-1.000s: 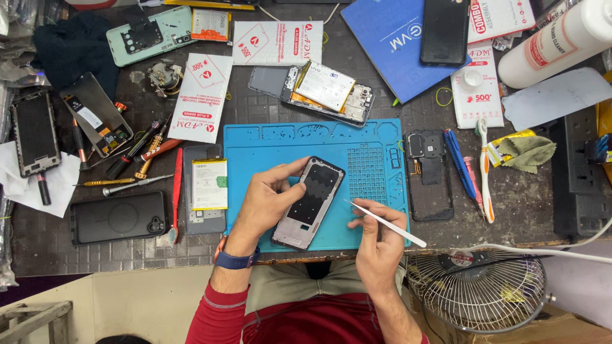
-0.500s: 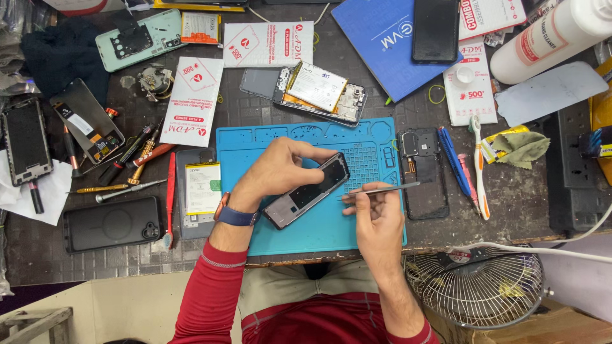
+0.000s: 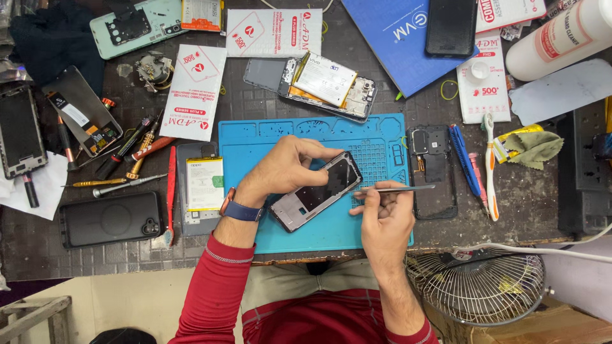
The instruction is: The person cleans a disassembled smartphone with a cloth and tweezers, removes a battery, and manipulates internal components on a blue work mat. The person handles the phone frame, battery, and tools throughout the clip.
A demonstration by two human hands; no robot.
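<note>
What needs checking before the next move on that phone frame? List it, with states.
1. Left hand grips the phone frame: ok.
2. Frame over the blue mat, not the bare bench: ok.
3. Right hand holds the metal tool: ok.
4. Tool tip at the frame's right edge: ok; actual contact cannot tell.
5. Opened phone beyond the mat lies apart from the hands: ok.
6. Loose screws on the mat: cannot tell.

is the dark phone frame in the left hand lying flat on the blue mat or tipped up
Tipped up: the left hand holds the dark phone frame on its long edge, slanted above the blue silicone mat.
</note>
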